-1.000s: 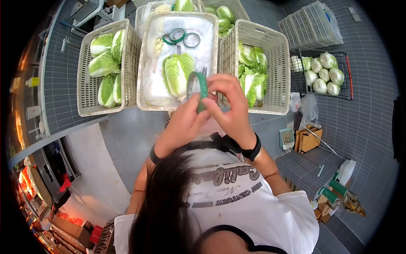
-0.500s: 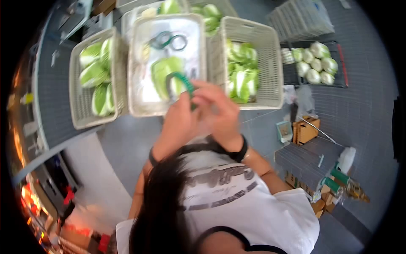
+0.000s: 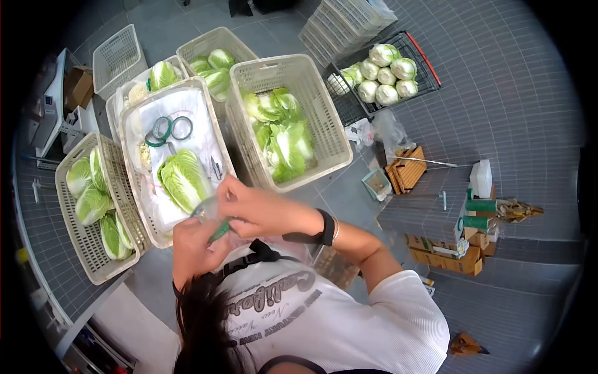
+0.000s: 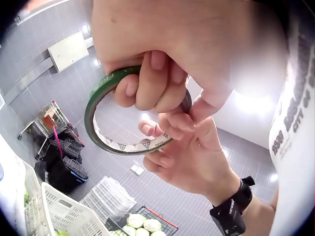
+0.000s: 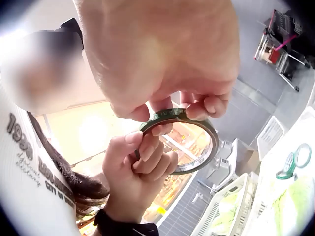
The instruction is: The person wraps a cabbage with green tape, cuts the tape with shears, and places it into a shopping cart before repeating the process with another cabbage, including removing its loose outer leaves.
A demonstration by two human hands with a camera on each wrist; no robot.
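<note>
Both hands are on a roll of green tape (image 4: 101, 93), held up in front of the chest. My left hand (image 3: 196, 246) has its fingers curled through and round the ring, as the left wrist view shows. From the other side, my right hand (image 3: 265, 212) pinches the tape at the roll's edge with thumb and fingertips. In the head view the hands partly cover the roll. Just beyond them, a Chinese cabbage (image 3: 182, 181) lies on a white sheet in a pale plastic tray (image 3: 138, 193). More tape rolls (image 3: 169, 129) lie behind that cabbage.
A crate of cabbages (image 3: 81, 249) stands left of the tray. On its right is a larger crate (image 3: 330, 118) with leafy cabbages inside. Farther right sits a black basket with a red handle (image 3: 430, 65), also holding cabbages. Small dark tools (image 3: 216, 167) lie beside the tray's cabbage.
The head view has swung round, so tray and crates appear farther left and tilted. Both hands stay on the tape roll and appear lower and farther left in the head view.
</note>
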